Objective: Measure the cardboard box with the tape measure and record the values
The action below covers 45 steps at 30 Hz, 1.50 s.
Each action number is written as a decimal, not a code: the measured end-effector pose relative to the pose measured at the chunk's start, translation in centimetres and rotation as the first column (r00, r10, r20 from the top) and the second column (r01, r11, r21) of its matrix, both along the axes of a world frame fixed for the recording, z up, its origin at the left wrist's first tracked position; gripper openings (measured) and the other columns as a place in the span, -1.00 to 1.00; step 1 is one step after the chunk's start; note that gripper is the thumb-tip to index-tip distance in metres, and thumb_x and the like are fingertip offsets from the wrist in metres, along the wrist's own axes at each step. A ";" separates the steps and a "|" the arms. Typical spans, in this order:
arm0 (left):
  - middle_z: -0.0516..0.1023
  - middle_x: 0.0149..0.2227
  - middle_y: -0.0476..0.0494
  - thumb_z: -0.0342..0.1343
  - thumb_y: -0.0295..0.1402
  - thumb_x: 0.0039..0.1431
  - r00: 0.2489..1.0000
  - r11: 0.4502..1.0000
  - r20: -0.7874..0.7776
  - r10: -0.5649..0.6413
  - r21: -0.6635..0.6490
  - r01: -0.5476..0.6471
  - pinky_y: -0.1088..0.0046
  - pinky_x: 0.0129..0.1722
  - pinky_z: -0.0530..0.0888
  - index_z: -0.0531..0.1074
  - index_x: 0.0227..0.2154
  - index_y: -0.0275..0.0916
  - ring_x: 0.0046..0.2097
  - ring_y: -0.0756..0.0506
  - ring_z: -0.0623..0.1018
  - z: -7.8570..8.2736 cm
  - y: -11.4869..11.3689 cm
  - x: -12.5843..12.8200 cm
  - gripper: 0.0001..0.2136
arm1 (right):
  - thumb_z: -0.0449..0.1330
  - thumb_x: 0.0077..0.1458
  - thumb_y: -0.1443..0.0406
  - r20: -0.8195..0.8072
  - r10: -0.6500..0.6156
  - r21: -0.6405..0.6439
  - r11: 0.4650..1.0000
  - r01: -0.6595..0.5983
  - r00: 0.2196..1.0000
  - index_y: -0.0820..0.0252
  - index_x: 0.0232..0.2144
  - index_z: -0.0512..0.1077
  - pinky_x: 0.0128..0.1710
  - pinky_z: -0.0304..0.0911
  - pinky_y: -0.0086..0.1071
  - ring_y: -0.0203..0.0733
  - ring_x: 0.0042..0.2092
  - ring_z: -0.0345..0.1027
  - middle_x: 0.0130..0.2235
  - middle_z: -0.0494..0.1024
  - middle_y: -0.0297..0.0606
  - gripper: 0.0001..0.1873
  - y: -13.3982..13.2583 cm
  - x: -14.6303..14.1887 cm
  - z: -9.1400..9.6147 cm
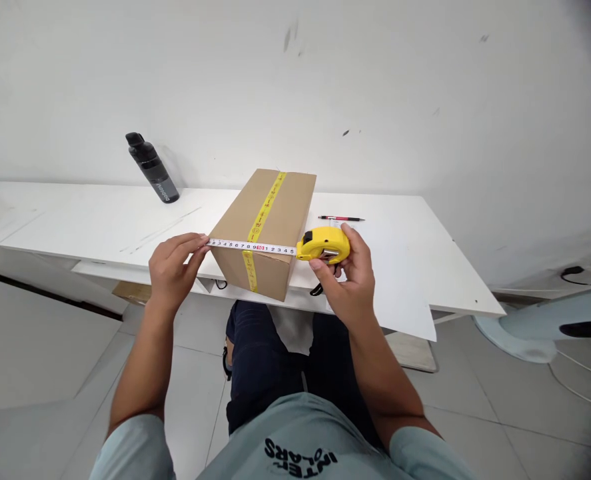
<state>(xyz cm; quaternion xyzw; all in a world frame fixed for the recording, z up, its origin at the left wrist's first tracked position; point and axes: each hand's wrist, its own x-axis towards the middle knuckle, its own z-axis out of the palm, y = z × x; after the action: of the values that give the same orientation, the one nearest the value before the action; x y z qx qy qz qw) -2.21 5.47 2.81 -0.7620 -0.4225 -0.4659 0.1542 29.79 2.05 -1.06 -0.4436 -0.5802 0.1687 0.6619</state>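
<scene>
A brown cardboard box (240, 207), sealed with a strip of yellow printed tape (268, 207), stands on the white desk. My right hand (348, 283) grips a yellow tape measure (325, 244) by its case, just off the box's right edge. The white blade (252, 247) runs out to the left along the box's near top edge, its numbers facing up. At the box's near left corner, my left hand (175, 267) pinches the blade's end between thumb and fingers, which partly hide the tip.
A black bottle (152, 168) stands at the back left of the desk (95, 213). Right of the box lie a red and black pen (341, 218) and a white paper sheet (400, 280) overhanging the front edge. A pale appliance (540, 320) stands at far right, with cables on the floor.
</scene>
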 end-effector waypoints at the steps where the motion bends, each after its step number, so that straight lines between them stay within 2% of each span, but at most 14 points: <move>1: 0.71 -0.10 -0.12 0.21 -0.26 0.33 0.999 0.999 0.051 -0.011 -0.035 0.012 0.26 0.00 0.60 0.60 -0.12 -0.09 -0.03 -0.12 0.68 -0.1 0.1 0.1 -0.87 | 0.39 0.14 0.09 0.001 -0.005 0.006 1.000 0.005 1.000 -0.07 0.29 0.33 -0.47 0.41 -0.35 -0.28 -0.40 0.32 -0.06 0.54 -0.19 -0.30 0.0 -0.1 0.0; 4: 0.68 0.02 -0.13 0.18 -0.20 0.37 0.974 0.987 0.222 -0.035 -0.147 0.069 0.21 0.10 0.58 0.60 -0.08 -0.09 0.10 -0.14 0.64 -0.6 0.3 0.6 -0.82 | 0.38 0.14 0.08 0.006 -0.007 0.021 1.000 0.007 1.000 -0.07 0.28 0.33 -0.49 0.40 -0.36 -0.27 -0.38 0.35 -0.02 0.53 -0.16 -0.31 -0.1 -0.4 0.0; 7: 0.63 0.12 -0.19 0.16 -0.12 0.37 0.894 0.936 0.441 -0.081 -0.274 0.220 0.21 0.09 0.60 0.57 -0.04 -0.12 0.20 -0.18 0.60 -1.0 0.5 1.1 -0.75 | 0.37 0.15 0.08 0.017 -0.010 0.022 1.000 0.009 1.000 -0.08 0.29 0.32 -0.50 0.41 -0.35 -0.27 -0.38 0.36 0.00 0.52 -0.16 -0.31 -0.1 -0.5 0.0; 10: 0.64 0.11 -0.25 0.21 -0.04 0.32 0.781 0.862 0.613 -0.121 -0.326 0.389 0.28 -0.05 0.66 0.55 -0.05 -0.15 0.14 -0.19 0.63 -1.2 0.7 1.2 -0.68 | 0.35 0.17 0.06 0.025 -0.012 0.015 1.000 0.012 1.000 -0.09 0.30 0.30 -0.50 0.41 -0.34 -0.27 -0.39 0.35 0.00 0.52 -0.17 -0.30 -0.1 -0.5 -0.1; 13: 0.65 0.08 -0.25 0.26 -0.04 0.27 0.744 0.846 0.656 -0.124 -0.322 0.425 0.35 -0.11 0.67 0.56 -0.07 -0.15 0.09 -0.17 0.65 -1.2 0.8 1.2 -0.67 | 0.35 0.17 0.05 0.033 -0.012 0.004 1.000 0.012 0.999 -0.09 0.32 0.27 -0.49 0.42 -0.32 -0.25 -0.38 0.37 0.01 0.52 -0.16 -0.28 -0.1 -0.5 -0.2; 22: 0.68 0.05 -0.18 0.19 -0.13 0.35 0.817 0.903 0.569 -0.095 -0.296 0.312 0.41 -0.19 0.66 0.55 -0.05 -0.16 -0.03 -0.08 0.67 -1.0 0.2 1.8 -0.74 | 0.35 0.17 0.06 -0.002 -0.003 -0.013 1.000 0.003 1.000 -0.11 0.32 0.27 -0.45 0.43 -0.30 -0.20 -0.31 0.43 0.05 0.51 -0.15 -0.29 -0.1 -0.6 -0.3; 27: 0.65 0.07 -0.16 0.09 -0.15 0.42 0.905 0.943 0.423 0.034 -0.314 0.111 0.41 -0.17 0.66 0.46 0.03 -0.15 0.00 -0.07 0.66 -1.1 -0.6 2.5 -0.74 | 0.34 0.16 0.05 0.001 -0.016 -0.020 1.000 0.016 1.000 -0.06 0.30 0.28 -0.46 0.43 -0.33 -0.21 -0.31 0.43 0.04 0.51 -0.13 -0.29 -0.1 -0.6 -0.3; 30: 0.65 0.02 -0.17 0.09 -0.17 0.42 0.912 0.948 0.395 0.112 -0.318 0.021 0.43 -0.19 0.64 0.41 0.04 -0.15 -0.03 -0.08 0.67 -0.9 -0.9 2.7 -0.74 | 0.34 0.17 0.06 -0.015 -0.012 -0.014 1.000 0.012 1.000 -0.07 0.30 0.27 -0.45 0.44 -0.33 -0.19 -0.28 0.45 0.05 0.51 -0.13 -0.30 0.0 -0.6 -0.3; 35: 0.64 -0.13 -0.09 0.11 -0.23 0.38 0.914 0.934 0.386 0.129 -0.357 0.019 0.49 -0.27 0.62 0.49 -0.02 -0.15 -0.20 -0.02 0.65 -0.3 -0.6 2.2 -0.79 | 0.35 0.17 0.07 -0.037 0.013 -0.042 0.999 -0.015 0.999 -0.08 0.33 0.26 -0.43 0.47 -0.30 -0.16 -0.25 0.49 0.08 0.52 -0.12 -0.27 0.1 -0.3 -0.7; 39: 0.65 -0.20 -0.05 0.08 -0.30 0.37 0.938 0.934 0.323 0.125 -0.356 -0.001 0.45 -0.24 0.60 0.57 -0.12 -0.14 -0.27 -0.01 0.64 0.0 -0.7 1.9 -0.82 | 0.34 0.18 0.08 -0.099 0.041 -0.072 0.996 -0.049 0.994 -0.03 0.36 0.24 -0.23 0.57 -0.24 -0.12 -0.12 0.54 0.17 0.51 -0.10 -0.24 0.1 -0.2 -0.6; 42: 0.66 -0.12 -0.08 0.04 -0.34 0.39 0.957 0.967 0.283 0.057 -0.253 0.017 0.38 -0.12 0.60 0.58 -0.12 -0.13 -0.16 -0.05 0.65 0.6 -1.3 2.2 -0.80 | 0.35 0.17 0.08 -0.089 0.047 -0.063 0.997 -0.053 0.995 -0.02 0.37 0.26 -0.14 0.59 -0.19 -0.07 -0.04 0.55 0.25 0.48 -0.09 -0.23 0.3 -0.2 0.1; 45: 0.67 -0.06 -0.12 0.07 -0.36 0.39 0.987 0.988 0.158 0.001 -0.151 0.024 0.27 0.04 0.55 0.57 -0.09 -0.12 0.01 -0.13 0.63 1.6 -2.0 3.1 -0.82 | 0.36 0.16 0.09 -0.030 0.067 -0.054 0.996 -0.069 0.997 -0.02 0.36 0.30 -0.16 0.60 -0.18 -0.06 -0.06 0.56 0.24 0.49 -0.10 -0.25 0.6 -0.4 0.9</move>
<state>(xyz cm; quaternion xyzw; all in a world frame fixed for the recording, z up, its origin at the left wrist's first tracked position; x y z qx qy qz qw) 0.93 3.42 4.40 -0.7348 -0.4634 -0.4918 0.0589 29.41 2.63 -0.20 -0.4392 -0.5809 0.2132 0.6513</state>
